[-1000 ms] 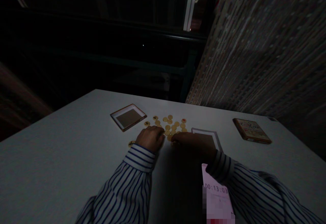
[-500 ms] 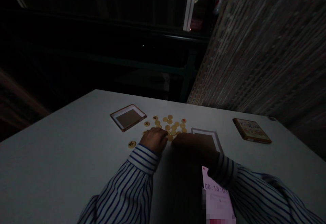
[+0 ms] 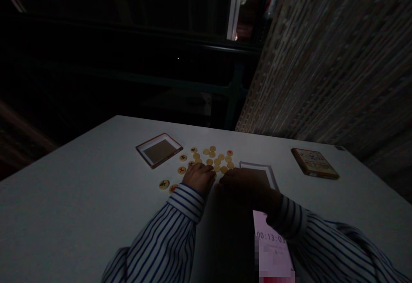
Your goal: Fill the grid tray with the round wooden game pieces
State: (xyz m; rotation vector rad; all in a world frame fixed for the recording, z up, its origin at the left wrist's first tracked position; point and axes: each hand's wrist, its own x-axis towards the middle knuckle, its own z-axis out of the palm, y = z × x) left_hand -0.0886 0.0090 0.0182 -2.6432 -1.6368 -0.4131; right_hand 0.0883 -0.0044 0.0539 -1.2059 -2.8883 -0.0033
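Several round wooden discs (image 3: 221,157) lie loosely grouped near the middle of the white table (image 3: 96,197). Black or red characters mark some of them, such as the disc (image 3: 164,184) at the left; others show plain faces. My left hand (image 3: 200,176) rests at the near edge of the group, fingers curled, its fingertips by the discs. My right hand (image 3: 241,184) is just to its right in dark shadow, bent inward over the near discs. Whatever lies beneath either hand's fingertips is hidden or too dark to make out.
An open shallow box (image 3: 159,150) lies behind on the left. Another tray (image 3: 272,175) is partly under my right arm. A lit phone (image 3: 273,248) showing a timer lies nearer. A printed box (image 3: 315,163) sits at right, beside a string curtain (image 3: 309,68).
My left hand has shifted slightly right, and red-marked discs beside its wrist and fingers now show. The view has moved a little. My right hand stays near the same discs.
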